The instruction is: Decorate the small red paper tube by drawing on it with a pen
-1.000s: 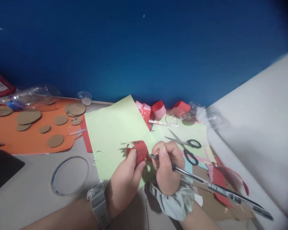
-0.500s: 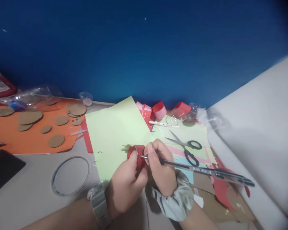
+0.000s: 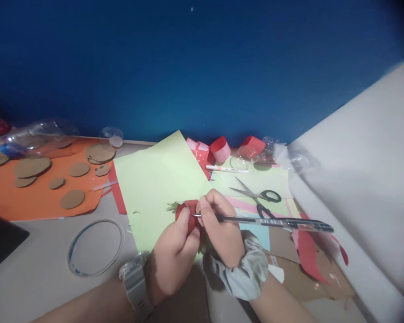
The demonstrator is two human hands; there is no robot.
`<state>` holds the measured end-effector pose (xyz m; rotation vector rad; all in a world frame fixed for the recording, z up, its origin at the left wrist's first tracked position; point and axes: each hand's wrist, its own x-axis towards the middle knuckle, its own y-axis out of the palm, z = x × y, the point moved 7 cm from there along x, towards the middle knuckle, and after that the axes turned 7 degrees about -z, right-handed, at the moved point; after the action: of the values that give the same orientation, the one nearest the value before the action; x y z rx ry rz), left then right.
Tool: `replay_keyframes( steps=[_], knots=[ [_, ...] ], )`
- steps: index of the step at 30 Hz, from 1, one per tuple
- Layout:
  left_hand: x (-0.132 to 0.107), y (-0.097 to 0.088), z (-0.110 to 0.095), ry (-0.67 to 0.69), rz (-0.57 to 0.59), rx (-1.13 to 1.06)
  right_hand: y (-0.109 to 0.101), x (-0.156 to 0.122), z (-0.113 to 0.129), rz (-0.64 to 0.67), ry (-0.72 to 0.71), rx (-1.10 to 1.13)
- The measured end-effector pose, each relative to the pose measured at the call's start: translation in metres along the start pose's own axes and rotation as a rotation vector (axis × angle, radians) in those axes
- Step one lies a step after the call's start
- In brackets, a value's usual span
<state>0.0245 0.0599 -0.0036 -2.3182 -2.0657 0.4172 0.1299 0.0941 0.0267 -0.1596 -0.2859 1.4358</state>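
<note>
1. No writing here can be read. The pen [image 3: 265,220] has a white strip with dark marks on its clear barrel, possibly a barcode, but it is too blurred to tell. The print on the white marker [image 3: 225,169] is too small to make out.
2. You work on a pale grey table [image 3: 47,278] set against a deep blue wall [image 3: 202,67]. A white slanted surface [image 3: 366,170] closes off the right side.
3. An orange sheet [image 3: 37,202] at the left carries brown cardboard discs [image 3: 30,166]. A clear plastic ring [image 3: 96,246] lies on the bare table just in front of it.
4. A light green sheet [image 3: 155,179] lies in the middle. Black-handled scissors [image 3: 261,199] lie open on coloured papers to its right, and red paper loops [image 3: 220,149] sit by the wall.
5. Your left hand [image 3: 173,260], with a watch [image 3: 134,282] on its wrist, pinches the red paper ring [image 3: 188,213] between thumb and fingers. It holds the ring just above the green sheet.
6. Your right hand [image 3: 222,229], with a grey scrunchie [image 3: 245,273] on its wrist, grips the pen near the tip. The barrel points away to the right.
7. The pen tip touches the ring's side. The two hands are pressed close together, with the ring between them.
</note>
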Motion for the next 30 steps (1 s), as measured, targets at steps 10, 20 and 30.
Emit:
replay_keyframes(
  steps=[10,20,30],
  knots=[
    [0.0000,-0.0003,-0.0033,-0.017,0.002,-0.001,0.0014,0.0005,0.0046,0.033,-0.017,0.028],
    [-0.0005,-0.0015,-0.0037,-0.013,-0.014,0.012,0.0019,0.0005,0.0056,0.041,-0.029,0.027],
    [-0.0033,-0.0010,0.0014,-0.028,-0.002,0.016,0.0044,-0.0005,0.0047,0.078,-0.043,0.010]
  ],
)
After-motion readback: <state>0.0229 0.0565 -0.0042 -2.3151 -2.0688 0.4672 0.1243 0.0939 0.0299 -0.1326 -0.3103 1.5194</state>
